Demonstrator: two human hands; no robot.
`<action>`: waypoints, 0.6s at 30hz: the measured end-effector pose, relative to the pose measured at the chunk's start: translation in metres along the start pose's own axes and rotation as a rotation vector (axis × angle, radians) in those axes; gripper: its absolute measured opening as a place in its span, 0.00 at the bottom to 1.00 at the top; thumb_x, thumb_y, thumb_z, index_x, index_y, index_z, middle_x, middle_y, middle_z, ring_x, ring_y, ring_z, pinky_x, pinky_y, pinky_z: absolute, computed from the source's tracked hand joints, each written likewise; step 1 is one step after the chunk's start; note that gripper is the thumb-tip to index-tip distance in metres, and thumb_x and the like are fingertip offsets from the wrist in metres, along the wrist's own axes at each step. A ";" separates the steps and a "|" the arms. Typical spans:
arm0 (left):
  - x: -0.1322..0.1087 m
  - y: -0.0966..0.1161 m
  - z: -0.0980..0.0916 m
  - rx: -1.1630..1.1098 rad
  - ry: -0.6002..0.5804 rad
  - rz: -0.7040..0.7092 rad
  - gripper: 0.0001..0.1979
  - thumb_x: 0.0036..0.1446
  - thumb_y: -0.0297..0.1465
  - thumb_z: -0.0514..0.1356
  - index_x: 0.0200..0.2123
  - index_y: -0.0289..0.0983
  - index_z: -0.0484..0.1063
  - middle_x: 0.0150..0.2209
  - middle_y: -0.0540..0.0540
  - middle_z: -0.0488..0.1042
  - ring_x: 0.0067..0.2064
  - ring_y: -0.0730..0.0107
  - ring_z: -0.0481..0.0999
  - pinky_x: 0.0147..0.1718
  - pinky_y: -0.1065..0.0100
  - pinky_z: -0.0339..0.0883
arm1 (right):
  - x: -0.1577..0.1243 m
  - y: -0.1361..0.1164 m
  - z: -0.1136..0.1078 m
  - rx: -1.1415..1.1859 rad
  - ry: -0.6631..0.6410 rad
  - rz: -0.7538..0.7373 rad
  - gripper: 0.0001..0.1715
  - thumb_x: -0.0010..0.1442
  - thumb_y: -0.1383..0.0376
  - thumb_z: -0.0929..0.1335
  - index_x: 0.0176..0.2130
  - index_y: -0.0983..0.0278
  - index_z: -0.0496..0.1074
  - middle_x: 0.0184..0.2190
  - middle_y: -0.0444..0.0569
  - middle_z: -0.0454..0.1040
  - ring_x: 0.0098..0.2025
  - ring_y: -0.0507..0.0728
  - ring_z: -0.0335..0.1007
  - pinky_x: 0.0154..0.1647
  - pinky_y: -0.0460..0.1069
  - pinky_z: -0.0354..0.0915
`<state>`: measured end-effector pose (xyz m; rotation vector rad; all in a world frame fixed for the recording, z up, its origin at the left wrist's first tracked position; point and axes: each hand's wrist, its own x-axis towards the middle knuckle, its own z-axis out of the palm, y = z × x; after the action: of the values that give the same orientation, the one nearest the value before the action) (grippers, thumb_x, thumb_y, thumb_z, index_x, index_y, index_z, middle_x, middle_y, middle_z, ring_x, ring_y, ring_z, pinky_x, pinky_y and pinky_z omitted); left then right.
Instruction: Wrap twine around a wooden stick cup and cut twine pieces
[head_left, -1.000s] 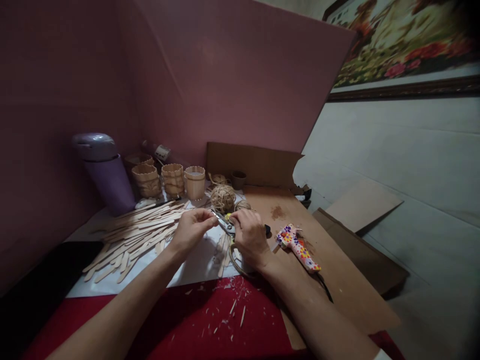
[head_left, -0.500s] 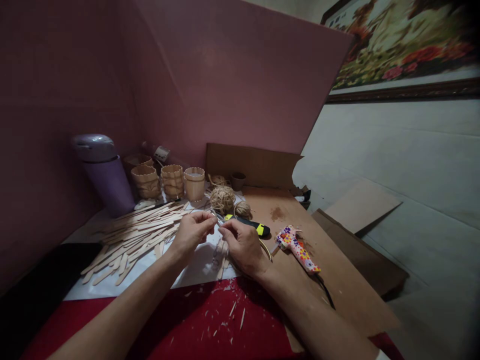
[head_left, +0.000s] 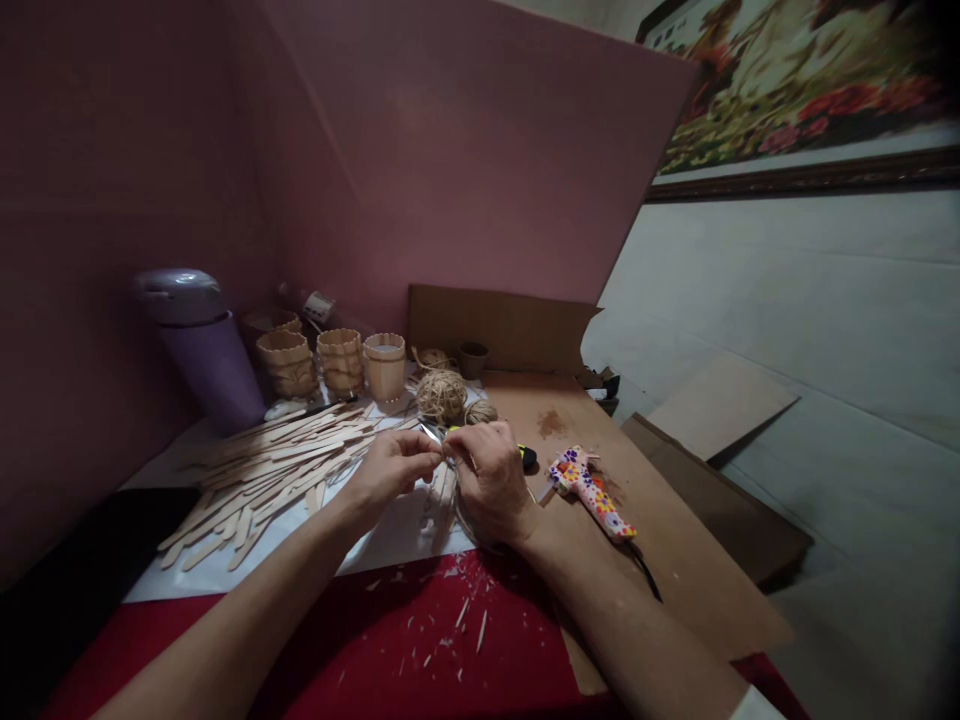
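Note:
My left hand (head_left: 394, 468) is closed in a pinch, thumb against fingers, above the white paper (head_left: 382, 545). Close beside it, my right hand (head_left: 495, 475) is bent over with its fingertips pressed together. Whatever lies between the fingertips is too small to make out. Just behind them shows a shiny metal blade (head_left: 430, 432). A ball of twine (head_left: 441, 396) and a smaller twine ball (head_left: 481, 412) sit beyond the hands. My right hand partly covers a black and yellow tool (head_left: 528, 457).
Many flat wooden sticks (head_left: 277, 470) lie left. Behind them stand stick-covered cups (head_left: 341, 362) and a purple flask (head_left: 206, 350). A flower-patterned glue gun (head_left: 592, 490) rests on cardboard (head_left: 675, 590) at right. Wood scraps litter the red cloth (head_left: 420, 640). A small brown pot (head_left: 472, 360) stands behind.
My right hand has rolled over, its back now turned up, and covers more of the black and yellow tool. My left hand has shifted slightly right and stays pinched. The view has moved slightly.

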<state>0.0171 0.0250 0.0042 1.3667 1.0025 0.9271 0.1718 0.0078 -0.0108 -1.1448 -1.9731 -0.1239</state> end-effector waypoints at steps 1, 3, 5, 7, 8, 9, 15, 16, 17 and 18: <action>0.000 0.000 0.001 -0.015 -0.013 -0.002 0.09 0.41 0.33 0.64 0.24 0.32 0.72 0.16 0.53 0.65 0.18 0.80 0.57 0.18 0.74 0.46 | 0.000 0.001 0.001 -0.002 0.004 0.027 0.08 0.62 0.67 0.62 0.32 0.63 0.69 0.28 0.46 0.73 0.33 0.54 0.64 0.40 0.50 0.53; -0.001 0.000 0.001 -0.055 -0.028 -0.012 0.09 0.41 0.33 0.64 0.25 0.32 0.72 0.17 0.53 0.65 0.18 0.81 0.56 0.18 0.74 0.45 | -0.001 0.002 0.003 -0.008 0.014 0.088 0.08 0.62 0.66 0.62 0.32 0.63 0.69 0.27 0.46 0.73 0.32 0.55 0.64 0.38 0.49 0.53; 0.000 -0.001 0.002 -0.097 -0.029 -0.020 0.10 0.41 0.33 0.64 0.26 0.32 0.72 0.17 0.53 0.65 0.18 0.81 0.56 0.18 0.75 0.44 | -0.001 0.002 0.004 -0.012 0.018 0.128 0.08 0.62 0.65 0.63 0.32 0.62 0.69 0.26 0.46 0.73 0.31 0.55 0.64 0.37 0.49 0.54; 0.000 -0.002 0.002 -0.133 -0.019 -0.030 0.10 0.40 0.32 0.64 0.27 0.32 0.72 0.18 0.53 0.66 0.18 0.81 0.56 0.18 0.75 0.44 | -0.002 0.003 0.006 -0.022 0.026 0.144 0.08 0.62 0.65 0.62 0.32 0.62 0.69 0.26 0.46 0.73 0.31 0.55 0.65 0.36 0.49 0.54; 0.000 -0.002 0.002 -0.145 -0.013 -0.036 0.10 0.39 0.32 0.64 0.27 0.32 0.73 0.18 0.53 0.66 0.18 0.81 0.56 0.18 0.75 0.44 | -0.002 0.003 0.006 -0.030 0.033 0.146 0.08 0.62 0.65 0.62 0.32 0.62 0.69 0.27 0.46 0.74 0.31 0.55 0.65 0.36 0.49 0.54; 0.000 -0.002 0.002 -0.154 -0.007 -0.041 0.10 0.39 0.32 0.64 0.28 0.32 0.73 0.19 0.53 0.66 0.19 0.81 0.57 0.18 0.75 0.44 | -0.002 0.003 0.007 -0.040 0.039 0.147 0.09 0.63 0.65 0.62 0.32 0.63 0.68 0.27 0.47 0.74 0.31 0.55 0.65 0.36 0.49 0.53; -0.002 -0.001 0.003 -0.126 -0.002 -0.030 0.10 0.41 0.33 0.65 0.28 0.32 0.73 0.19 0.53 0.65 0.20 0.81 0.57 0.19 0.75 0.45 | -0.003 0.003 0.009 -0.055 0.029 0.145 0.09 0.63 0.64 0.62 0.32 0.63 0.69 0.27 0.47 0.74 0.31 0.55 0.67 0.35 0.49 0.53; -0.001 -0.001 0.003 -0.112 0.000 -0.020 0.11 0.42 0.34 0.65 0.27 0.32 0.73 0.18 0.54 0.64 0.20 0.81 0.56 0.19 0.75 0.45 | -0.003 0.003 0.009 -0.050 0.020 0.143 0.09 0.63 0.64 0.62 0.33 0.63 0.69 0.27 0.47 0.74 0.31 0.55 0.67 0.35 0.49 0.53; -0.001 -0.002 0.003 -0.099 0.004 -0.011 0.11 0.42 0.35 0.65 0.26 0.32 0.72 0.18 0.54 0.63 0.19 0.82 0.56 0.19 0.75 0.44 | -0.003 0.003 0.009 -0.045 0.013 0.139 0.09 0.62 0.65 0.62 0.33 0.63 0.69 0.27 0.47 0.74 0.31 0.55 0.67 0.35 0.49 0.53; 0.000 -0.003 0.003 -0.089 0.012 -0.003 0.12 0.43 0.36 0.65 0.25 0.32 0.72 0.18 0.54 0.62 0.19 0.82 0.55 0.19 0.74 0.44 | -0.003 0.002 0.009 -0.038 0.007 0.137 0.08 0.62 0.65 0.62 0.33 0.63 0.69 0.27 0.47 0.74 0.31 0.55 0.67 0.35 0.48 0.53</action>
<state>0.0201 0.0241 0.0007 1.2859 0.9611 0.9680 0.1689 0.0112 -0.0193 -1.2982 -1.8868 -0.0944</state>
